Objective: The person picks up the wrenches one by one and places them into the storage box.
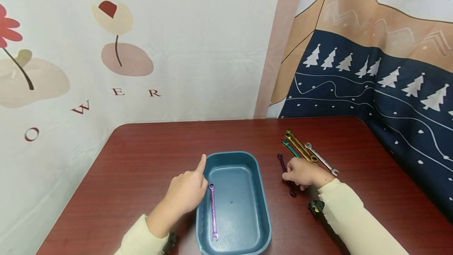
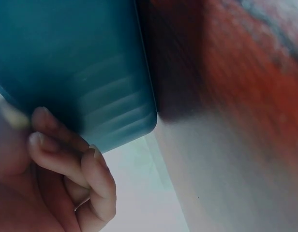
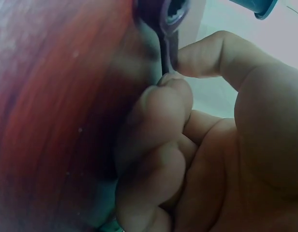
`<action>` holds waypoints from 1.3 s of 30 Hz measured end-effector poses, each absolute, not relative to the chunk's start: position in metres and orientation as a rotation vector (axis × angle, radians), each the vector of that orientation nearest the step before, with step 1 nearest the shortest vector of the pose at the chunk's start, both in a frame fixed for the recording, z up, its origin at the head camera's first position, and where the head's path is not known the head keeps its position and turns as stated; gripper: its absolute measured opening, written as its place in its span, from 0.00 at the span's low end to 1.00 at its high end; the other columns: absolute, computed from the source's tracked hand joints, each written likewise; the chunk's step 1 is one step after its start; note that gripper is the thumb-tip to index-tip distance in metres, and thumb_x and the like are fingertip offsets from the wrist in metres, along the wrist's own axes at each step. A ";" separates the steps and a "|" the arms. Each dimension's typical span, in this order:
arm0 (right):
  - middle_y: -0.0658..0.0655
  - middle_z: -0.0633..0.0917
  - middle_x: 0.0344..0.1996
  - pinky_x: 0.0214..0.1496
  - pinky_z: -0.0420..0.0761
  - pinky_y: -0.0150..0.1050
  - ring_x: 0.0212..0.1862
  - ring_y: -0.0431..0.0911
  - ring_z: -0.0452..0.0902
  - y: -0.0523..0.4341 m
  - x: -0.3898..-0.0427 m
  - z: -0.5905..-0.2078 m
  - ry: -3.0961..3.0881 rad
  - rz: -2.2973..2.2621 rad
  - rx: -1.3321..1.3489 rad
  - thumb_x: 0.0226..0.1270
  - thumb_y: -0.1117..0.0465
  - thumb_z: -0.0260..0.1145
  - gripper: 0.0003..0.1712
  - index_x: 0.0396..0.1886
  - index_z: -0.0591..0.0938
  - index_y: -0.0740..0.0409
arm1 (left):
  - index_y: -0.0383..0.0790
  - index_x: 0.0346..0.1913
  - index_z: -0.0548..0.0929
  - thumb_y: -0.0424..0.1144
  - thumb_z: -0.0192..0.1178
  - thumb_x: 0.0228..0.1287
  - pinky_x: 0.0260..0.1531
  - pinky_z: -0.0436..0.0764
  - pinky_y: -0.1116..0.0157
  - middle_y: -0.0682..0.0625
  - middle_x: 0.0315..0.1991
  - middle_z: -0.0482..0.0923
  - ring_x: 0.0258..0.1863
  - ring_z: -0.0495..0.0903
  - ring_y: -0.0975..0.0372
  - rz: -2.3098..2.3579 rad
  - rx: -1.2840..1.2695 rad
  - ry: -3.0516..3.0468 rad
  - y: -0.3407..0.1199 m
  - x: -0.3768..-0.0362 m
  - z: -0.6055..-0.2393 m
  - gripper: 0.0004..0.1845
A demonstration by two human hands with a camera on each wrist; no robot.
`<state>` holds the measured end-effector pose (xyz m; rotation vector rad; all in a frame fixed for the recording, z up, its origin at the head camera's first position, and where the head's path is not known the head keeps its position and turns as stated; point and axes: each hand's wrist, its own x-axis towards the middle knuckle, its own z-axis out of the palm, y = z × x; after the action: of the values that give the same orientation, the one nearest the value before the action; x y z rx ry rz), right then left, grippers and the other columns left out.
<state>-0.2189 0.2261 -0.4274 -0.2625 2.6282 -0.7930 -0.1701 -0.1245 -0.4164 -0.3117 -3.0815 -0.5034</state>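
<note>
My right hand (image 1: pixel 303 172) pinches a dark purple combination wrench (image 1: pixel 282 163) between thumb and fingers. In the right wrist view the wrench's ring end (image 3: pixel 163 12) sticks out past the fingertips, near the red-brown table. At the left long side of a blue-grey tray (image 1: pixel 264 204), my left hand (image 1: pixel 187 190) holds the rim, its index finger stretched forward along it. The left wrist view has the other fingers curled against the tray's outer wall (image 2: pixel 110 92). A light purple wrench (image 1: pixel 213 211) lies lengthwise inside the tray, near its left wall.
Beyond the right hand, a green wrench (image 1: pixel 291 148), gold wrenches (image 1: pixel 299 145) and a silver wrench (image 1: pixel 321 158) lie close together on the red-brown table (image 1: pixel 159 141). Printed curtains (image 1: pixel 212 50) hang behind the table's far edge and along the right side.
</note>
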 end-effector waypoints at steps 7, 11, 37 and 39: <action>0.49 0.70 0.09 0.15 0.69 0.31 0.11 0.42 0.72 0.230 -0.219 -0.426 2.580 -0.835 -0.256 0.67 0.59 0.62 0.18 0.18 0.69 0.54 | 0.39 0.79 0.57 0.40 0.53 0.69 0.14 0.61 0.64 0.54 0.09 0.63 0.10 0.61 0.61 -0.503 -0.317 -3.074 -0.123 -0.169 -0.417 0.36; 0.49 0.70 0.09 0.15 0.69 0.31 0.11 0.41 0.73 0.230 -0.219 -0.426 2.586 -0.826 -0.267 0.67 0.59 0.61 0.18 0.17 0.68 0.53 | 0.39 0.79 0.57 0.40 0.53 0.69 0.14 0.61 0.65 0.54 0.09 0.63 0.10 0.60 0.61 -0.505 -0.314 -3.068 -0.123 -0.169 -0.417 0.36; 0.52 0.74 0.11 0.16 0.71 0.32 0.13 0.42 0.74 0.232 -0.216 -0.425 2.541 -0.915 -0.273 0.75 0.59 0.58 0.24 0.15 0.73 0.58 | 0.39 0.79 0.57 0.40 0.52 0.70 0.14 0.61 0.64 0.54 0.09 0.63 0.10 0.61 0.61 -0.532 -0.303 -3.066 -0.122 -0.166 -0.418 0.36; 0.52 0.74 0.11 0.16 0.71 0.33 0.13 0.42 0.73 0.232 -0.216 -0.427 2.528 -0.961 -0.267 0.76 0.59 0.58 0.24 0.15 0.72 0.58 | 0.39 0.79 0.56 0.40 0.52 0.70 0.14 0.61 0.65 0.54 0.09 0.63 0.10 0.61 0.61 -0.539 -0.303 -3.071 -0.121 -0.166 -0.418 0.36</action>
<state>-0.2159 0.2323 -0.4266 -0.2672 2.5276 -0.9608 -0.1662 -0.1209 -0.4183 -0.3029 -3.0706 -0.5391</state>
